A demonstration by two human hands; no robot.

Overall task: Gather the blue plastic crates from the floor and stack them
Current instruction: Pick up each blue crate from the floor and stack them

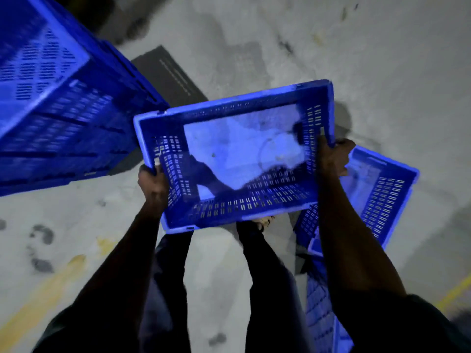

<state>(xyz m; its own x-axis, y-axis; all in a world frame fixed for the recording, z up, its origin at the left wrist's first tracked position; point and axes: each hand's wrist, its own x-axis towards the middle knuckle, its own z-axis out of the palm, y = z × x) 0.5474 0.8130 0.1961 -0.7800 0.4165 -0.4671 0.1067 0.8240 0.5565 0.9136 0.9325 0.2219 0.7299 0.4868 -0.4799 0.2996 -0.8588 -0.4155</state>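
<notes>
I hold a blue plastic crate [229, 110] in the air in front of me, its open top towards me and its slotted walls visible. My left hand [152, 180] grips its left rim and my right hand [333, 157] grips its right rim. A tall stack of blue crates [58, 103] fills the upper left, just left of the held crate. Another blue crate [382, 189] lies on the floor at the right, partly hidden behind my right arm. More blue crate plastic [321, 307] shows low down beside my right leg.
The floor is grey concrete [356, 59] with dark stains and yellow painted lines [40, 299]. A dark flat mat [170, 75] lies on the floor beyond the stack. My legs and one foot [265, 221] show below the held crate.
</notes>
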